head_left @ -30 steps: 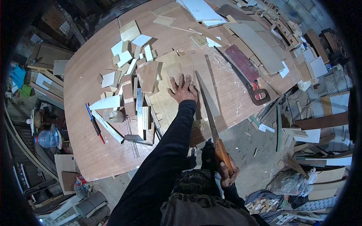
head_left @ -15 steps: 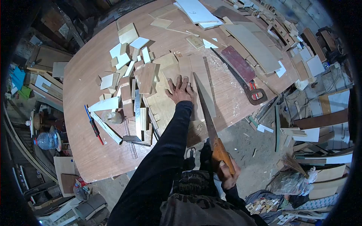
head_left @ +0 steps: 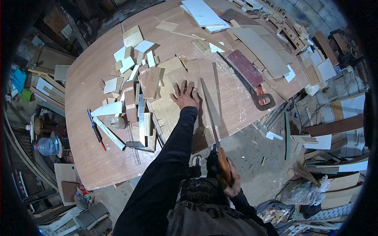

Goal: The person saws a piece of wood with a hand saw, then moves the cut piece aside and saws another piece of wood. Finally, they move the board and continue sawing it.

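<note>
My left hand (head_left: 185,96) lies spread on a thin wooden board (head_left: 199,69), pressing it against the table. In my right hand (head_left: 230,181) is the orange-brown wooden handle of a handsaw (head_left: 210,110). The saw's blade runs away from me along the board, its tip beyond my left fingers and to their right. A pale plywood sheet (head_left: 165,103) shows under and left of my left hand. To the left of that hand stands a cluster of wood blocks (head_left: 151,82) with a metal try square (head_left: 141,118).
On the wooden table (head_left: 90,165) lie a pen-like red and blue tool (head_left: 97,131), a clear jar (head_left: 115,122) and white offcuts (head_left: 124,59). Right of the board are a second saw (head_left: 246,84) and a maroon block (head_left: 245,67). Long panels (head_left: 260,51) lie at the far right.
My right hand has moved a little left and up with the saw, and the blade looks more edge-on. My left hand stays on the board. The view has shifted slightly.
</note>
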Motion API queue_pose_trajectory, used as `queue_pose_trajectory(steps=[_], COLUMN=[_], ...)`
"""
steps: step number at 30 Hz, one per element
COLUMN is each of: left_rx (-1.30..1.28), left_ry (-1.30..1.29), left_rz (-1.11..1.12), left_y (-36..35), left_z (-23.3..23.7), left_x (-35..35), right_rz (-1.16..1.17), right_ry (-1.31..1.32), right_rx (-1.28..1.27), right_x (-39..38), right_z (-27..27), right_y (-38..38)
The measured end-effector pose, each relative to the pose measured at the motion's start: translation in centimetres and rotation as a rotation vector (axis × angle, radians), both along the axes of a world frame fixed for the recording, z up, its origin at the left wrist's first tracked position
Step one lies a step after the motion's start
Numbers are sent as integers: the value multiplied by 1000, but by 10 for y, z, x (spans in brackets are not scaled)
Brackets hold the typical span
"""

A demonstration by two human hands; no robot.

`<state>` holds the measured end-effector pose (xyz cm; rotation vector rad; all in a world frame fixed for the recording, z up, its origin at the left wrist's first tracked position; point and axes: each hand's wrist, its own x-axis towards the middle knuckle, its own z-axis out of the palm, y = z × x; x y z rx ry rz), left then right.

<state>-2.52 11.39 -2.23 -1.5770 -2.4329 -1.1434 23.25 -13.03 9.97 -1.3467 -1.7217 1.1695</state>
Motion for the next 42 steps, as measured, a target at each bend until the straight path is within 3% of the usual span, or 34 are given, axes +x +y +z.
queue_pose_trajectory(steps=[1, 2, 3, 5, 7, 9, 10, 12, 16, 18, 23, 27, 31, 34, 38, 40, 41, 42], left_rx=[-13, -22, -21, -67, -66, -5, -6, -76, -306, -595, -751, -933, -851, -304, -419, -215, -214, -95], left_ry=[-24, -49, -49, -51, -52, 89, 94, 110, 128, 195, 82, -27, -76, -362, -84, -54, -53, -303], left_rz=[-19, -37, -38, -36, -31, -11, -9, 37, -124, -87, 26, -7, -44, -212, -80, -1, 1, -80], left_y=[0, 3, 3, 3, 2, 2, 2, 2, 7, 8, -8, -1, -19, -40, -52, -53, -54, -55], left_z=[1, 3, 4, 6, 6, 5, 12, 26, 22, 34, 64, 76, 86, 76, 100, 92, 82, 80], left_x=[-1, -1, 0, -1, 2, 1, 2, 10, 9, 26, 88, 91, 79, 47, 5, -13, -24, -31], right_rz=[21, 64, 63, -5, 6, -22, -20, -246, -421, -438, -448, -430, -410, -406, -407, -400, -394, -391], right_ry=[67, -36, -36, -168, -158, 5, 10, 200, 283, 313, 372, 367, 372, 401, 422, 415, 409, 411], right_rx=[-79, -206, -205, -477, -347, -22, -23, -176, -80, -28, 32, 67, 84, 59, 81, 69, 54, 54], right_x=[1, 2, -1, -15, -15, -5, -9, -12, -7, -8, -1, -1, 6, 10, 10, 12, 12, 11], right_z=[-16, -34, -34, -34, -41, -61, -45, -11, -10, -8, -23, -17, -14, -13, -11, -9, -8, -8], right_y=[-4, -8, -9, -15, -20, -26, -22, -16, 4, 17, 26, 29, 31, 32, 39, 41, 41, 41])
